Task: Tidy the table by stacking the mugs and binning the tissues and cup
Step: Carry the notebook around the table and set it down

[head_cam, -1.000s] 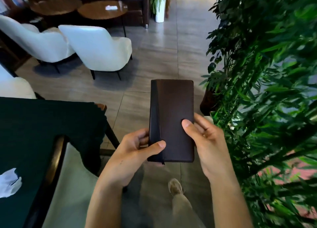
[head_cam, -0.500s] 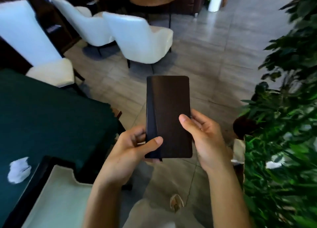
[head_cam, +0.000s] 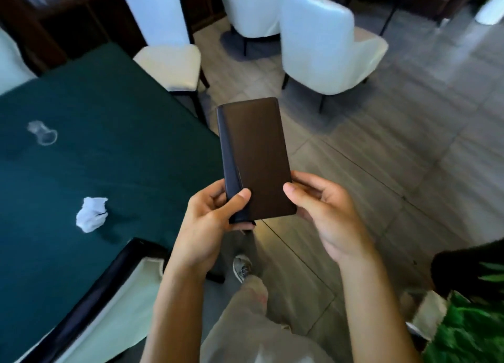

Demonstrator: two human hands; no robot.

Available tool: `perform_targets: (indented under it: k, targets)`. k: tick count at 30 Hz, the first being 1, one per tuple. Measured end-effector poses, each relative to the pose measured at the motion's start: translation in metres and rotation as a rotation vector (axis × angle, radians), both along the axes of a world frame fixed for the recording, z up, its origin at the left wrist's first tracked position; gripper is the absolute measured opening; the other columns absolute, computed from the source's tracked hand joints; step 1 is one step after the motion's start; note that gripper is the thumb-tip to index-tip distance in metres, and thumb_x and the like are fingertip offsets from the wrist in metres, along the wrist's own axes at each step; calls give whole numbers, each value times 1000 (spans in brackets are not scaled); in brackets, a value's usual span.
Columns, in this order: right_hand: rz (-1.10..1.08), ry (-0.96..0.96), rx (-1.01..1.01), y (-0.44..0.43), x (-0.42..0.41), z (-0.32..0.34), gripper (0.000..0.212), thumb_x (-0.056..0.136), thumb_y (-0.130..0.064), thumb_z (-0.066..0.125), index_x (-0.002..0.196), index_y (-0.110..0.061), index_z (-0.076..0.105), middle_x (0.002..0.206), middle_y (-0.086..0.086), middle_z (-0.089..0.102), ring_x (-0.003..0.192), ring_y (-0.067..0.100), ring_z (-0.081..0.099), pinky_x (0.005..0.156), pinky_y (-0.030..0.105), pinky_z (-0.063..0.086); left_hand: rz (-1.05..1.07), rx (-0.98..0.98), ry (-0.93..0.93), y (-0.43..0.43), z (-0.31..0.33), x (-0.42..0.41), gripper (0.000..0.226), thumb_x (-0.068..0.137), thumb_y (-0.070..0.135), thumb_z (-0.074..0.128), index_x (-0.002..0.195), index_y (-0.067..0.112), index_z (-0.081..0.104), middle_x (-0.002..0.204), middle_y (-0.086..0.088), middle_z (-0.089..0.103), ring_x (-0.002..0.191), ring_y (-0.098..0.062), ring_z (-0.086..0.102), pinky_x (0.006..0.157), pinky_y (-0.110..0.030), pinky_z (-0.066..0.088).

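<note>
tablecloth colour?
Dark green, plain, no pattern: the tablecloth, clearest in the head view, under the crumpled tissue.

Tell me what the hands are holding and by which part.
A dark brown folder, held at its lower end: left hand grips the bottom-left edge, thumb on the cover; right hand touches the bottom-right edge.

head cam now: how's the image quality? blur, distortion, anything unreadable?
Head view: motion blur smears the white chairs and the plant at lower right; wide-angle bending curves the floor tiles and the green table edge; the dark wallet and both hands stay fairly sharp; the clear cup is faint, the crumpled tissue readable.
</note>
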State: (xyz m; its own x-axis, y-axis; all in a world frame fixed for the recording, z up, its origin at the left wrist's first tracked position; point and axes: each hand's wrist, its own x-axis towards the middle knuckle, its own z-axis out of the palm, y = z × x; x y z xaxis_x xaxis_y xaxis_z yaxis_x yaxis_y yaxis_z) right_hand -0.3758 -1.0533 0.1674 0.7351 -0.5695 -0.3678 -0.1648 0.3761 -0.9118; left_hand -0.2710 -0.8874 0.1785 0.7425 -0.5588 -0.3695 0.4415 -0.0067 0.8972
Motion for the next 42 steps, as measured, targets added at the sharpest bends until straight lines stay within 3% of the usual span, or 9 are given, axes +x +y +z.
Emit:
perform_targets:
  k: [5,9,13,16,21,29,35,39,42]
  targets:
    - [176,74,-101,-15,94,-16,30,94,0,67,107,-27,71,90,-11,82,88,2,77,71,16,59,117,27,65,-5,-20,66,25,98,14,68,123,8,72,103,-7,82,86,-17,79,60,-24,64]
    - [251,154,-112,-20,156,-42,30,96,-4,67,118,-25,67,100,-8,77,87,3,76,65,14,57,253,128,83,-10,-44,104,27,99,25,70,121,11,73,107,-10,80,81,-12,80,63,-26,64]
    - [337,232,-107,-21,207,-78,38,94,-10,71,131,-10,67,118,11,76,104,25,75,83,34,62,407,199,154,-16,-74,127,25,100,30,68,116,11,72,97,-8,81,65,-14,76,54,-24,60]
    - [416,283,-133,-20,235,-100,39,96,-13,70,134,-10,66,120,10,74,107,26,73,89,37,61,486,228,208,-15,-94,138,27,100,32,68,116,10,71,93,-6,81,62,-16,75,55,-24,61]
    - [479,335,-128,-10,260,-129,33,99,-13,65,132,-14,65,107,0,73,102,19,71,81,29,61,600,307,228,-16,-136,152,53,95,25,76,141,16,53,116,-8,77,76,-18,80,66,-26,64]
    - [591,476,-103,-17,291,-185,35,99,-11,65,134,-11,66,117,9,74,109,29,71,99,49,58,663,576,154,-34,-175,165,57,93,17,75,143,31,50,125,-2,70,88,-17,75,63,-21,59]
    - [644,524,-211,-27,306,-207,40,94,-17,73,134,-16,67,125,4,71,109,27,69,94,45,61,699,751,153,-56,-207,166,57,83,32,76,135,40,53,128,-1,67,102,-34,73,90,-53,62]
    - [680,553,-331,-37,313,-214,36,87,-23,80,121,-18,74,108,1,77,99,21,72,93,47,61,697,819,159,-67,-203,169,63,88,29,77,145,38,50,130,-8,56,106,-32,69,92,-50,62]
    - [725,560,-414,-43,317,-213,33,85,-23,82,116,-16,76,96,-6,75,96,19,73,93,45,62,626,924,140,-73,-193,169,65,94,24,73,153,30,46,132,-13,53,115,-29,62,102,-34,51]
